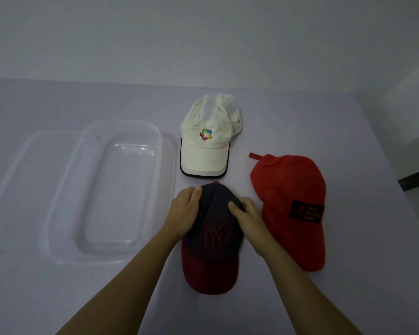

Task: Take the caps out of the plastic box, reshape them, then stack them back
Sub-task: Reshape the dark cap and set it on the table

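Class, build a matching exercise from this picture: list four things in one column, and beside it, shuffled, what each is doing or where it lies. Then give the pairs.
Things
1. white cap
2. red cap
3. navy cap
4. plastic box

States
A. pressed by the left hand and the right hand
B. clear, with no cap in it
C. carries a black patch
D. farthest from the person, multicoloured logo

Pairs: 1-D, 2-C, 3-A, 4-B

White cap (pixel 209 135) at twelve o'clock bears a multicoloured logo; navy cap (pixel 213 235) has a maroon brim; three o'clock's cap (pixel 290 209) is red.
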Tool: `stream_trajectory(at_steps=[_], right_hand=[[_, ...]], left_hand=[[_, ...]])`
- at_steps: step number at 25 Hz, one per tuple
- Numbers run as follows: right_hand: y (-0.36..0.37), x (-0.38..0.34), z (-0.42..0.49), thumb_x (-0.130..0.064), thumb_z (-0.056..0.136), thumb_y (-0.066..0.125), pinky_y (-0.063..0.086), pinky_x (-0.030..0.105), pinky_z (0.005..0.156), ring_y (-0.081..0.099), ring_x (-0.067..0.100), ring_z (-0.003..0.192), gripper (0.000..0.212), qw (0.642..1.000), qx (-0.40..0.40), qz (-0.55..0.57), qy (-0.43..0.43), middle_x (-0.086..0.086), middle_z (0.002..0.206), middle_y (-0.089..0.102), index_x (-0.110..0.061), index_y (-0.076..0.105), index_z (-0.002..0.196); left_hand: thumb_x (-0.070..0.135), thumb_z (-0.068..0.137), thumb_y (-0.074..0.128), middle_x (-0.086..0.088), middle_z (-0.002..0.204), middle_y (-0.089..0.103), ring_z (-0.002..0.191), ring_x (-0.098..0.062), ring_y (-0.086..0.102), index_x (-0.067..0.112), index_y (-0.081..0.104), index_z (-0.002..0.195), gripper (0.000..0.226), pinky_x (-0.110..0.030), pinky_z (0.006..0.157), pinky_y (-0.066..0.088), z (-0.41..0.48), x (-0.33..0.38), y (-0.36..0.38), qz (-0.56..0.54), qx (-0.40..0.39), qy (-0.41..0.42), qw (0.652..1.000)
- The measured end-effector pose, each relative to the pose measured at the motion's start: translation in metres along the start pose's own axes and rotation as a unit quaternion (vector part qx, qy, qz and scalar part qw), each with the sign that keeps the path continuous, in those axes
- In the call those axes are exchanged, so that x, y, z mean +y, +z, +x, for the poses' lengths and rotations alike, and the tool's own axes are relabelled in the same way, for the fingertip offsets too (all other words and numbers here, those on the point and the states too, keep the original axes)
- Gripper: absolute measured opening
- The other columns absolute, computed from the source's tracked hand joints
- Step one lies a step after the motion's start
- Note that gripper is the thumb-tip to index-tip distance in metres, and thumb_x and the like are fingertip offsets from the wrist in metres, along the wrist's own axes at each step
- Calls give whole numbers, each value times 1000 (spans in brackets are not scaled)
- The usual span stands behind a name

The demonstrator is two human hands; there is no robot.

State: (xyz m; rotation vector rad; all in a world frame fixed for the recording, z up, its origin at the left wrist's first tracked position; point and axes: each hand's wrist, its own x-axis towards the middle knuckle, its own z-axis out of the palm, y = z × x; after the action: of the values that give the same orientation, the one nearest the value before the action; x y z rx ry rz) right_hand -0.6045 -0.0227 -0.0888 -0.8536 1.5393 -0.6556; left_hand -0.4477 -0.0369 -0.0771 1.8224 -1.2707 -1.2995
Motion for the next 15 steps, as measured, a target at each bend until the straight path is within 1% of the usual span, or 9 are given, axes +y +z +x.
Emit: stream_trajectory(at_steps=[2, 5, 7, 9, 11, 13, 15], right_hand=[[-2, -3, 4, -32, 94, 48, 42, 24, 66, 55, 14, 87, 13, 1000, 10, -18, 1, -1, 92, 57, -20, 52, 88], [-3, -6, 8, -38, 98, 34, 39, 27, 72, 49, 8, 81, 25, 998, 2, -56, 18, -8, 86, 51, -19, 49, 96], [-2, -3, 13, -38, 97, 36, 40, 27, 70, 49, 10, 78, 25, 998, 15, -59, 20, -5, 83, 51, -18, 50, 93], [-3, -2, 17, -36, 95, 43, 39, 26, 65, 50, 12, 78, 20, 998, 43, -51, 16, -3, 82, 53, -19, 53, 88], [-6, -2, 20, -34, 92, 50, 40, 24, 64, 54, 14, 83, 17, 996, 71, -55, 3, -3, 86, 57, -18, 56, 91], [-6, -3, 21, -32, 91, 52, 42, 22, 65, 57, 15, 87, 21, 995, 77, -65, -7, 3, 97, 62, -14, 59, 98], [-4, -2, 24, -34, 92, 47, 44, 28, 74, 58, 25, 95, 30, 990, 73, -122, -15, 15, 105, 61, -8, 61, 98]], left_hand=[[25, 98, 33, -1, 69, 45, 63, -11, 40, 12, 43, 70, 32, -29, 66, 33, 2, -4, 1, -39, 25, -21, 999], [20, 95, 37, -2, 69, 40, 62, -10, 35, 12, 42, 71, 26, -25, 58, 30, 4, -7, 3, -44, 19, -24, 999], [19, 95, 36, 0, 68, 39, 61, -10, 34, 12, 42, 73, 24, -23, 56, 29, 6, -7, 3, -51, 8, -24, 998], [20, 95, 36, 0, 67, 41, 60, -10, 36, 12, 43, 74, 24, -22, 55, 29, 11, -8, 1, -29, -1, -22, 999], [20, 93, 39, -1, 68, 45, 61, -11, 38, 9, 47, 75, 23, -23, 55, 31, 14, -9, -1, 0, -2, -25, 1000], [20, 91, 41, -2, 69, 49, 62, -12, 41, 4, 52, 79, 23, -24, 56, 33, 18, -9, -2, 27, 6, -28, 999], [18, 91, 41, -5, 68, 47, 61, -12, 40, 1, 51, 75, 26, -25, 55, 32, 23, -9, -2, 73, 21, -6, 997]])
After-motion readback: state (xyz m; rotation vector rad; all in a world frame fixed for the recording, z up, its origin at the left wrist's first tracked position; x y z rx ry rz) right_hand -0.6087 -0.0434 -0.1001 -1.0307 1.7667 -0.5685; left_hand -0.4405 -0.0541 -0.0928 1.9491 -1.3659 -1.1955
